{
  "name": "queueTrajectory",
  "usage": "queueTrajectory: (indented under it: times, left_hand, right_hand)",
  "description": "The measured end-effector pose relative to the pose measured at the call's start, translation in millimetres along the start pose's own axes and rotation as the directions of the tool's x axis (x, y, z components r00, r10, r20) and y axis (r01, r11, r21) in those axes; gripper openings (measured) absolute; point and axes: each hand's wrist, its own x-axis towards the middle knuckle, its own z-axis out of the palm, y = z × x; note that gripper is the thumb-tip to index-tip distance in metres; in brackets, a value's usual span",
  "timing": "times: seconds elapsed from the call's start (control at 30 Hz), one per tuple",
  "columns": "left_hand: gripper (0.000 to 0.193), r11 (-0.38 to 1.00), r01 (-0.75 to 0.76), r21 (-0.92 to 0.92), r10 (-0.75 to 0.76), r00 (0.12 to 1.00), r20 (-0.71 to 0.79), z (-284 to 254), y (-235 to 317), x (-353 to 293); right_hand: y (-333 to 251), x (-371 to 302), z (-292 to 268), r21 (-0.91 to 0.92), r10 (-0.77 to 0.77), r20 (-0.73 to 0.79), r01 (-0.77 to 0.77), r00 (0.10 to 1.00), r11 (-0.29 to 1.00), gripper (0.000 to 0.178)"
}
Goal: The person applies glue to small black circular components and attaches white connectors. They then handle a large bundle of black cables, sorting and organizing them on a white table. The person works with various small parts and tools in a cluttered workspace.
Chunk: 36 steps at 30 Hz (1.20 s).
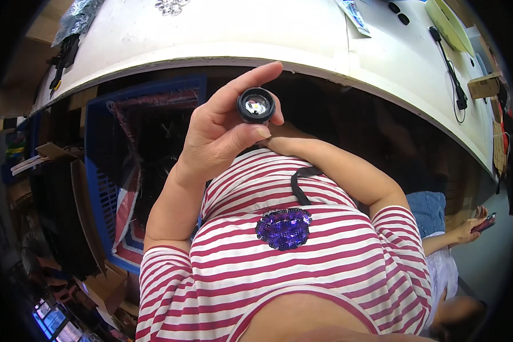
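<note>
A small black flashlight (256, 106) with a round clear lens and a pale chip at its centre is raised in front of my striped shirt. My left hand (214, 128) grips its head between thumb and fingers, with the index finger stretched past it toward the table. The lens faces up at the head view, so the flashlight's body is hidden behind it. My right hand (284, 141) lies low against my lap, just behind the left thumb. Its fingers are mostly covered, and what they touch does not show. A black strap (300, 185) hangs across my shirt.
A white table (239, 34) curves ahead, bearing a silvery ornament (171, 6), a tube (354, 17), a power strip (453, 74) and a green basin (450, 25). A blue crate (100, 171) stands left of me. Another person's hand (467, 232) holds a phone at right.
</note>
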Motion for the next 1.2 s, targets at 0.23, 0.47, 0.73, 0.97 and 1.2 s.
queueTrajectory:
  times: [0.23,0.47,0.73,0.97,1.2]
  left_hand:
    - [0.051,0.990,0.135,0.047,-0.133,0.990,-0.040,-23.8,-2.3,-1.5]
    - [0.046,0.970,0.240,0.048,-0.238,0.971,-0.034,-38.5,-7.5,-12.6]
    - [0.047,0.944,0.300,0.137,-0.314,0.945,0.095,-40.9,-10.6,-20.1]
    - [0.047,0.963,0.271,-0.003,-0.271,0.962,0.025,-34.9,-14.2,-22.8]
    - [0.049,0.958,-0.125,-0.258,0.084,0.983,-0.164,-30.0,-19.6,-19.0]
  right_hand:
    - [-41.1,-36.8,-43.8,-0.402,-0.147,0.012,0.140,0.989,0.905,0.022]
    - [-133.8,-81.1,-122.7,-0.530,-0.775,-0.353,0.571,0.524,0.627,0.042]
    - [-136.8,-73.8,-112.4,-0.612,-0.789,-0.240,0.543,0.565,0.575,0.022]
    - [-141.1,-75.2,-118.3,-0.625,-0.771,-0.187,0.532,0.609,0.572,0.029]
    - [-77.4,-66.8,-68.8,-0.033,-0.291,-0.349,0.298,0.891,0.954,0.040]
